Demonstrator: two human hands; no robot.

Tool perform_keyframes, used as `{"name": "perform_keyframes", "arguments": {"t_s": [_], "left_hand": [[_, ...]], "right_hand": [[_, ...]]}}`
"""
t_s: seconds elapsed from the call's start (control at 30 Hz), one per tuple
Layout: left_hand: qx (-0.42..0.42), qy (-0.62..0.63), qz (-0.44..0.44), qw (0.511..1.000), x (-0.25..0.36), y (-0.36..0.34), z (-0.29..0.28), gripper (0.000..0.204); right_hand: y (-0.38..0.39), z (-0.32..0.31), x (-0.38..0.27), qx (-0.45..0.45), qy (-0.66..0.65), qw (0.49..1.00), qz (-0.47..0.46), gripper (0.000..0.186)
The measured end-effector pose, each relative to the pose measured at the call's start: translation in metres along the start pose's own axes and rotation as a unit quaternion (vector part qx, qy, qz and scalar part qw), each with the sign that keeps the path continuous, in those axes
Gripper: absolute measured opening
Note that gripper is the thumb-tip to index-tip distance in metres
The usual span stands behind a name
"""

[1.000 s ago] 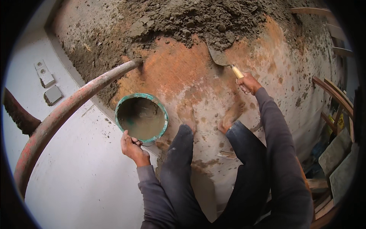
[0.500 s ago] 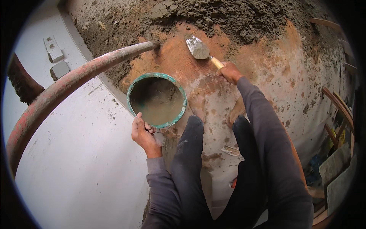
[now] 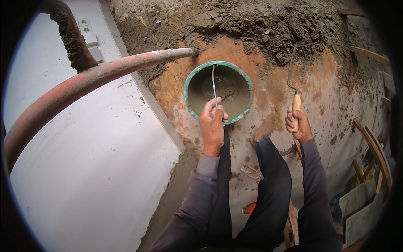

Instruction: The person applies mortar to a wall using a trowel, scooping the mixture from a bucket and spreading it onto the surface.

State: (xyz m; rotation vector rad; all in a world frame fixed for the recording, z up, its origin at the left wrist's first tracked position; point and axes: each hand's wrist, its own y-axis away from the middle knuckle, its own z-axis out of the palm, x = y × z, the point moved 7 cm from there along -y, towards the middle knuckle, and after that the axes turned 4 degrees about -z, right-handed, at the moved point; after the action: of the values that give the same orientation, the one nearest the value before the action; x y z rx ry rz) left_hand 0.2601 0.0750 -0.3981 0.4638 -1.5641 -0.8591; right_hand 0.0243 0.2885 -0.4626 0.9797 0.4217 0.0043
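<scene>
A green-rimmed bucket (image 3: pixel 189 107) stands in front of me, holding wet grey-brown mortar (image 3: pixel 205 94). My left hand (image 3: pixel 213 126) is closed round the bucket's thin wire handle (image 3: pixel 214 82), which is raised over the opening. Off to the right, my right hand (image 3: pixel 300 124) grips the pale wooden grip of a trowel (image 3: pixel 297 105). The trowel points away from me with its blade seen edge-on, near the heap of mortar (image 3: pixel 273 31).
A reddish scaffold pipe (image 3: pixel 96 73) crosses from the left toward the heap. Beside it runs a white wall (image 3: pixel 100 168) with a socket box (image 3: pixel 87 31). My bare foot (image 3: pixel 265 127) is on the stained board. Wood strips (image 3: pixel 373 147) and grey slabs (image 3: pixel 357 201) lie at right.
The bucket now appears further right, its wire handle raised in my left hand. My right hand has come right and nearer, turning the trowel from blade flat to edge-on.
</scene>
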Motion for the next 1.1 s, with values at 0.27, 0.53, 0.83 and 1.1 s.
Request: {"name": "perform_keyframes", "arguments": {"t_s": [0.27,0.53,0.83,1.1], "left_hand": [[-0.086,-0.120,0.031,0.989,-0.019,-0.015,0.051,0.052],[0.009,-0.260,0.021,0.965,0.012,0.078,-0.060,0.047],[-0.031,-0.418,0.179,0.890,0.049,0.183,-0.085,0.020],[0.034,-0.505,0.130,0.853,0.040,0.081,-0.127,0.016]], "right_hand": [[0.057,0.061,0.007,0.019,0.083,0.996,-0.041,0.023],[0.109,0.143,0.021,-0.040,0.346,0.937,0.008,0.024],[0.099,0.192,0.065,-0.171,0.570,0.802,0.051,0.030],[0.023,0.219,0.130,-0.144,0.561,0.802,0.147,0.019]]}}
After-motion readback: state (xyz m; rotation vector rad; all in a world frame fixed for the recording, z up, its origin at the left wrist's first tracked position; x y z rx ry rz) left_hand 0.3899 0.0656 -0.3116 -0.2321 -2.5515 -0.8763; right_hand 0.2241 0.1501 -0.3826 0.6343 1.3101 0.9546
